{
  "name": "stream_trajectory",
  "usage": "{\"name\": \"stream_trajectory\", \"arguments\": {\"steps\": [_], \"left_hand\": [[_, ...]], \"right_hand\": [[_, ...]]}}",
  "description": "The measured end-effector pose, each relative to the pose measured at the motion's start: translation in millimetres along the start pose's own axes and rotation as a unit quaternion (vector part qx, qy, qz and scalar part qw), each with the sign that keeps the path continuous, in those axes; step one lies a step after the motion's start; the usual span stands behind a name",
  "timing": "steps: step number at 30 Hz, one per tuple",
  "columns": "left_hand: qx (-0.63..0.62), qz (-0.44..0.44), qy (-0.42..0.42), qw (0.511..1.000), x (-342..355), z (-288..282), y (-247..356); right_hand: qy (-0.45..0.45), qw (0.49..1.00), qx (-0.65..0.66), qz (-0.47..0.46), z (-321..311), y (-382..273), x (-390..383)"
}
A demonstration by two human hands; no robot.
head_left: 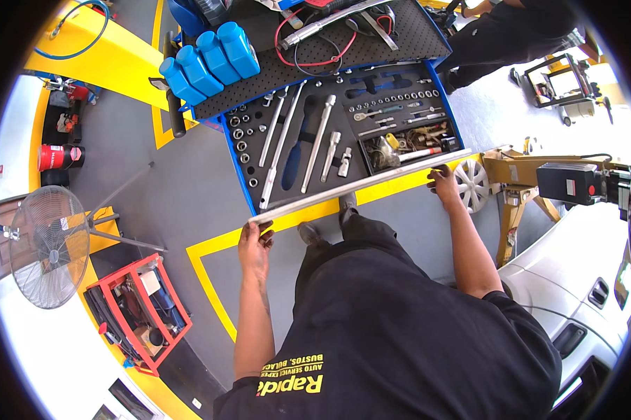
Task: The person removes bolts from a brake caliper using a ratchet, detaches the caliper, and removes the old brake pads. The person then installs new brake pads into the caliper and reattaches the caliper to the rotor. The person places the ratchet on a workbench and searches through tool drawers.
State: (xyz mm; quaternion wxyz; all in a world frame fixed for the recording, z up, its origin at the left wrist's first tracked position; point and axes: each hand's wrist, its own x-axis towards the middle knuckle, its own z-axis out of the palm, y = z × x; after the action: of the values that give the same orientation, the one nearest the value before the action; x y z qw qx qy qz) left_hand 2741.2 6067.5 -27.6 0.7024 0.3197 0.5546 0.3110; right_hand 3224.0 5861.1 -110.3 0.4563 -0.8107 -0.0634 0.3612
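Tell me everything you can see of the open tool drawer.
The drawer is pulled out beneath a black perforated top. It has blue sides and a pale, metallic-looking front edge. Its dark, foam-like liner holds silvery sockets and bars; a compartment at front right holds loose mixed items. The left hand appears to touch the front edge's left end; the right hand is by its right end, contact unclear.

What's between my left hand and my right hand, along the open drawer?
In the head view, the drawer's silver front edge stretches between your left hand and right hand.
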Motion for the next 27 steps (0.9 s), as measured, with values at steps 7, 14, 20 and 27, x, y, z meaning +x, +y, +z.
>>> {"name": "stream_trajectory", "arguments": {"steps": [7,14,20,27], "left_hand": [[0.082,-0.027,-0.017,0.996,-12,-19,-4],[0.297,-0.083,-0.052,0.95,-3,-29,48],[0.437,0.013,-0.038,0.898,25,-26,90],[0.554,-0.073,-0.133,0.818,44,-13,100]], "right_hand": [[-0.022,0.998,-0.007,0.054,17,21,-11],[-0.081,0.986,-0.084,0.119,17,25,-11],[-0.019,0.986,-0.057,0.152,-5,29,-3],[0.014,0.992,-0.011,0.127,-41,12,2]]}}
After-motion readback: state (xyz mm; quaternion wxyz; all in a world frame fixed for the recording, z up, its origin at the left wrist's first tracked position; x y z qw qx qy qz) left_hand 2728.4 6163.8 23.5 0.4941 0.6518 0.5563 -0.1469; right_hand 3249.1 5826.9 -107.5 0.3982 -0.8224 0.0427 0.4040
